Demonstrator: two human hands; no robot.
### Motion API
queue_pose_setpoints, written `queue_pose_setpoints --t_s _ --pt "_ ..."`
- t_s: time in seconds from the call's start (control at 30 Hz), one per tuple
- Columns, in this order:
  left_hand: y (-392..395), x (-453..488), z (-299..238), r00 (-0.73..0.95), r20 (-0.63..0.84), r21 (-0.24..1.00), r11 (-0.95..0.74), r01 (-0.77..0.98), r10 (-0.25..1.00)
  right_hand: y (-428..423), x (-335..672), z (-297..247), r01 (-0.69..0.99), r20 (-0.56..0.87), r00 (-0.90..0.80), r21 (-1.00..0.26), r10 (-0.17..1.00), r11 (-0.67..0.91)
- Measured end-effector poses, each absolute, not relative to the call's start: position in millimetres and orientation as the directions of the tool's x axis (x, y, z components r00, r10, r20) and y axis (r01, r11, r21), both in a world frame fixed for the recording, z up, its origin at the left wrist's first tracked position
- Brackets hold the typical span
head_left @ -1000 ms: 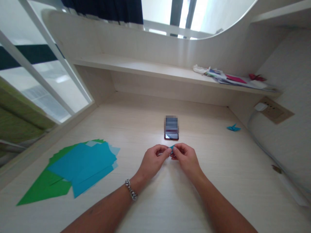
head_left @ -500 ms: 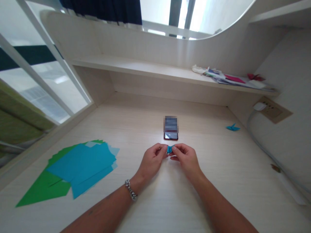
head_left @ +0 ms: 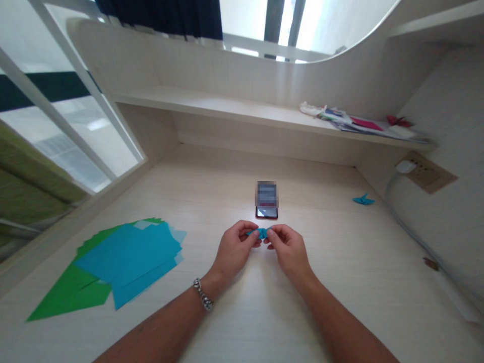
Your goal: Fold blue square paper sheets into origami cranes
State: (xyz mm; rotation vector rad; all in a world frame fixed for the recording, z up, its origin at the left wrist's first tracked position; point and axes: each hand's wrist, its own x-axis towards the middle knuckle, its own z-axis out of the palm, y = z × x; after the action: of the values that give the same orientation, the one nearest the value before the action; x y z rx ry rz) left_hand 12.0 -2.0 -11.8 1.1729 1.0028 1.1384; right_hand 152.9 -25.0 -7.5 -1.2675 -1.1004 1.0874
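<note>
A small piece of folded blue paper (head_left: 262, 233) is pinched between my two hands at the middle of the desk. My left hand (head_left: 236, 245) grips its left end between thumb and fingers, and a silver chain bracelet (head_left: 203, 295) circles that wrist. Its right end is held by the thumb and fingertips of my right hand (head_left: 289, 245). Fingers cover parts of the paper, so its full shape is hidden. Just beyond the hands lies a phone (head_left: 266, 212), its screen blurred out.
Blue paper sheets (head_left: 139, 257) lie over green sheets (head_left: 71, 295) on the left of the desk. A folded blue paper figure (head_left: 363, 199) rests at the right, near a cable (head_left: 403, 217) and wall socket (head_left: 427, 171). Papers (head_left: 363, 123) sit on the shelf (head_left: 212, 106).
My fingers have shifted slightly apart around the folded paper, and more of it shows, with a blue tip now visible by the left fingers.
</note>
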Motion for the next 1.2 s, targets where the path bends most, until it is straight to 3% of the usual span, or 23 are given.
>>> queue_pose_setpoints --t_s 0.1,0.17,0.3,0.4,0.57,0.77,1.03,1.2 --pt "0 11 -11 0.140 -0.028 0.981 0.054 -0.185 0.990 -21 155 -9 -0.228 -0.164 0.161 -0.966 0.973 -0.125" --pt "0 11 -10 0.140 -0.028 0.977 0.056 -0.206 0.990 -19 157 -10 -0.282 -0.205 0.169 -0.947 0.964 -0.152" --pt "-3 10 -7 0.128 0.015 0.988 0.005 -0.155 0.992 -17 158 -13 -0.120 -0.062 0.212 -0.992 0.975 -0.037" --pt "-5 10 -7 0.147 0.048 0.996 -0.036 -0.083 0.988 -18 161 -13 0.070 0.035 0.147 -0.997 0.989 0.025" --pt "-7 7 -9 0.164 0.103 0.992 -0.113 0.055 0.981 -20 169 -12 0.274 0.013 -0.041 -0.961 0.999 0.023" --pt "-6 6 -8 0.171 0.126 0.983 -0.147 0.112 0.977 -18 173 -15 0.267 -0.071 -0.151 -0.963 0.986 -0.029" --pt "-4 6 -7 0.376 -0.048 0.998 0.029 0.056 0.925 -20 177 -5 0.232 -0.063 -0.224 -0.973 0.973 -0.010" --pt "-1 4 -7 0.482 -0.132 0.985 0.168 -0.033 0.866 -21 175 0 0.029 -0.141 -0.259 -0.990 0.955 -0.138"
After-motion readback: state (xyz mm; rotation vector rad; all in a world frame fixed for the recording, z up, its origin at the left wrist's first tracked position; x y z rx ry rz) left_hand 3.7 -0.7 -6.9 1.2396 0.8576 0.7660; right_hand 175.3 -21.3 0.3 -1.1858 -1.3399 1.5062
